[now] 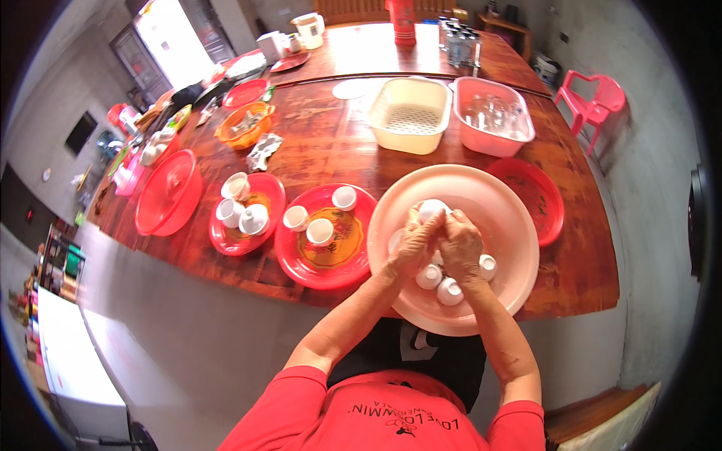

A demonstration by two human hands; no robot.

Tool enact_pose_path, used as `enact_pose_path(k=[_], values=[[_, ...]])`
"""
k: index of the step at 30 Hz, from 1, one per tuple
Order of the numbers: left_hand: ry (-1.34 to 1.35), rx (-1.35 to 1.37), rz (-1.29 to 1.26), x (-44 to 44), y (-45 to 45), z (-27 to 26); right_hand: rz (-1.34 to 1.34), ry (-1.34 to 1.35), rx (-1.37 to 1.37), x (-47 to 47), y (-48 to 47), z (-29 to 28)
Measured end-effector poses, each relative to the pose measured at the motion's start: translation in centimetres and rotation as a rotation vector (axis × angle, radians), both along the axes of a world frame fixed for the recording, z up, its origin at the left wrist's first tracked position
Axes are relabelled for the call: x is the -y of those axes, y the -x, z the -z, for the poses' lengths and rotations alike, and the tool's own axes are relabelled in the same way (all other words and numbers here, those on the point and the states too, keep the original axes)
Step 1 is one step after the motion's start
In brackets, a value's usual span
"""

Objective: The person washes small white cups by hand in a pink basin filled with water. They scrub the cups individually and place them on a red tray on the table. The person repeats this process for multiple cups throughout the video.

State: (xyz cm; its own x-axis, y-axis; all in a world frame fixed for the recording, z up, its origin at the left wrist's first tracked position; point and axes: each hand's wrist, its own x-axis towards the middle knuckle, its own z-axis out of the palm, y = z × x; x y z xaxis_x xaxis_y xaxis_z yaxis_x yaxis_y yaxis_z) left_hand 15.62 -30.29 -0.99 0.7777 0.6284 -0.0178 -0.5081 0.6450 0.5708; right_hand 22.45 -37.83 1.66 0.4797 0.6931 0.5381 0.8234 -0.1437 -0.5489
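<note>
Over a large pale pink plastic basin [507, 225], both my hands are closed around one white cup [433, 208]. My left hand [416, 243] grips its left side, and my right hand [461, 241] meets it from the right. The fingers hide much of the cup. Below my hands, several small white cups [450, 291] lie in the basin, some partly covered by my wrists. Just left of the basin is a round red tray [293, 262] bearing three white cups [320, 231]. A smaller red tray [225, 245] beyond it carries a few more cups and a small white pot [254, 219].
Behind the basin stand a cream draining basket [410, 138] and a pink tub [493, 145] of glasses. A red plate [550, 208] sits partly under the basin's right side. Further left are a red basin [169, 194] and an orange basket [243, 138]. A pink chair [595, 101] stands right.
</note>
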Motion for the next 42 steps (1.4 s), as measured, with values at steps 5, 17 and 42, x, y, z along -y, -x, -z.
enact_pose_path(k=[5,17,42], values=[[-0.219,-0.191,-0.057,-0.3,0.4,-0.1,-0.303,0.062,-0.569,1.2,-0.8,-0.3],[-0.744,-0.368,0.085,1.7,0.8,-2.1,0.253,0.312,-0.234,4.7,-5.3,1.1],[-1.075,-1.461,-0.966,-9.1,20.0,8.1,0.094,0.253,-0.274,4.7,-5.6,1.9]])
